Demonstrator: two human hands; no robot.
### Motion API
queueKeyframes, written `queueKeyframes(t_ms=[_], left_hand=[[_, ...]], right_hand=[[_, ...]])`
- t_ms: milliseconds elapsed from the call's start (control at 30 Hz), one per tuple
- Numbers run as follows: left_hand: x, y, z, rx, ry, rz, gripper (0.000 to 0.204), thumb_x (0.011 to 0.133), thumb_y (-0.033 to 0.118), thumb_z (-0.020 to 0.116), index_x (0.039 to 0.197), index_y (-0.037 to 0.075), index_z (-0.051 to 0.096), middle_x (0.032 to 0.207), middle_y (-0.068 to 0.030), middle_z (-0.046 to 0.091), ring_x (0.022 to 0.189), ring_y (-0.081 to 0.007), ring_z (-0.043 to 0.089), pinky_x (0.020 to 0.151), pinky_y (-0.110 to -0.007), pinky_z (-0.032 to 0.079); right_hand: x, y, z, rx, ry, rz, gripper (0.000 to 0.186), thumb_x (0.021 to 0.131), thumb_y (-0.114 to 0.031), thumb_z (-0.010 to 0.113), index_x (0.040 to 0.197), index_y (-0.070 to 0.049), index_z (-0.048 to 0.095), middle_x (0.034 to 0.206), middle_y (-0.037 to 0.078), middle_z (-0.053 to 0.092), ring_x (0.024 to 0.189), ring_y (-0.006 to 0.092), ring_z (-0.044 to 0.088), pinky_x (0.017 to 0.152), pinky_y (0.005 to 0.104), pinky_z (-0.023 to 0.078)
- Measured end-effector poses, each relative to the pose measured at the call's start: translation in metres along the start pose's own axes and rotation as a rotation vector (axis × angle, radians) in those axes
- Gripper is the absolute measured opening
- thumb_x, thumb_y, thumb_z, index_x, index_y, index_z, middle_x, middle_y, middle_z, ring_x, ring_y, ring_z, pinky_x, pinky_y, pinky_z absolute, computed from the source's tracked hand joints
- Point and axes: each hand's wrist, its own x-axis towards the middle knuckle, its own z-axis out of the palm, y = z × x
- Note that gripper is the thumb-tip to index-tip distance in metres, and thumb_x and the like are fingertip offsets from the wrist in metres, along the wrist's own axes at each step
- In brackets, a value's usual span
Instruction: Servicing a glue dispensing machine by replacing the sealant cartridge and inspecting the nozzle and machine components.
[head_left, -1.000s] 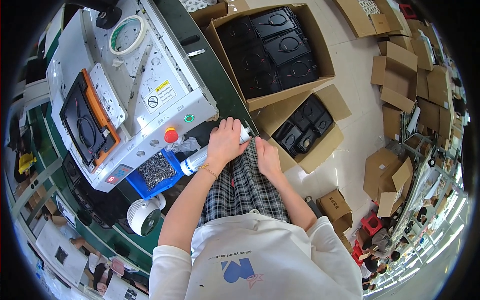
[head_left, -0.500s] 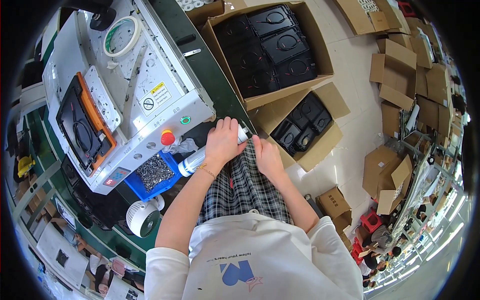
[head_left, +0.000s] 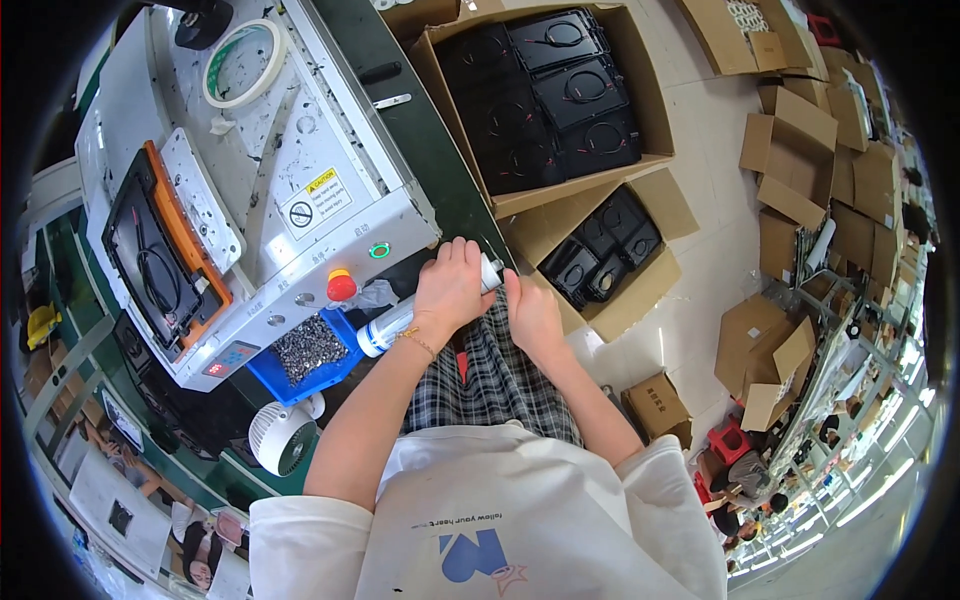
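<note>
My left hand (head_left: 452, 290) is closed round a white cartridge tube (head_left: 388, 328) with a blue band at its lower end. The tube lies slantwise in front of my body, its upper end towards the right. At that upper end my right hand (head_left: 533, 318) is closed, thumb raised against a small dark tip (head_left: 497, 265). What its fingers grip is hidden. Just left of the tube's lower end is a blue bin (head_left: 330, 376) of small metal parts. Crumpled clear plastic (head_left: 376, 294) lies beyond the tube.
A grey machine (head_left: 330, 250) with a red knob (head_left: 341, 286) stands at left, holding a black panel (head_left: 150, 265) in an orange frame. A white fan (head_left: 283, 436) is nearby. Cartons (head_left: 655, 120) of black cases stand ahead right; a smaller open carton (head_left: 640, 300) is closer.
Both hands stay on the tube in nearly the same pose. The view has shifted slightly, and my upper body with its sleeves sits a little differently.
</note>
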Motion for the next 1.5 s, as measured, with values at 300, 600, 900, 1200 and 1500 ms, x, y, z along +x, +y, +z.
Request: queueKeyframes(t_ms=[300,600,900,1200,1500], left_hand=[[0.002,-0.003,0.002,-0.018,-0.001,0.021,0.058,0.06,0.029,0.08,0.101,0.003,0.049,0.099,-0.0091,0.053,0.095,-0.0241,0.057,0.074,-0.035,0.054],[0.003,-0.005,0.003,-0.051,0.019,0.024,0.059,0.059,0.029,0.08,0.101,0.002,0.051,0.099,-0.01,0.054,0.094,-0.0257,0.057,0.074,-0.036,0.054],[0.001,0.0,-0.003,-0.039,-0.113,-0.039,0.059,0.062,0.029,0.081,0.105,0.004,0.049,0.104,-0.0096,0.053,0.1,-0.0244,0.058,0.081,-0.037,0.053],[0.002,0.0,-0.002,-0.054,-0.112,-0.04,0.06,0.062,0.03,0.081,0.106,0.004,0.049,0.104,-0.0093,0.053,0.1,-0.025,0.058,0.081,-0.037,0.052],[0.001,-0.006,0.008,-0.073,-0.011,-0.028,0.056,0.06,0.028,0.079,0.102,0.004,0.051,0.098,-0.0092,0.054,0.093,-0.0253,0.058,0.075,-0.037,0.053]], right_hand=[[0.003,0.006,0.008,0.0,-0.011,0.012,0.048,0.1,-0.037,0.044,0.08,0.002,0.063,0.071,0.03,0.062,0.07,0.0492,0.062,0.064,0.0557,0.05],[0.005,-0.001,0.004,0.027,-0.002,0.006,0.045,0.1,-0.035,0.044,0.08,0.002,0.062,0.07,0.03,0.062,0.069,0.0487,0.062,0.063,0.0559,0.05],[0.007,-0.004,0.001,-0.001,-0.026,0.02,0.051,0.101,-0.036,0.042,0.074,0.003,0.061,0.07,0.03,0.062,0.069,0.0484,0.062,0.063,0.056,0.05],[0.007,0.0,0.003,-0.017,-0.044,0.003,0.05,0.101,-0.037,0.042,0.08,0.003,0.064,0.073,0.03,0.062,0.072,0.0488,0.062,0.067,0.0563,0.05],[-0.001,0.003,0.003,0.03,-0.015,-0.001,0.048,0.101,-0.033,0.042,0.078,0.004,0.063,0.072,0.031,0.061,0.072,0.0499,0.061,0.066,0.0572,0.048]])
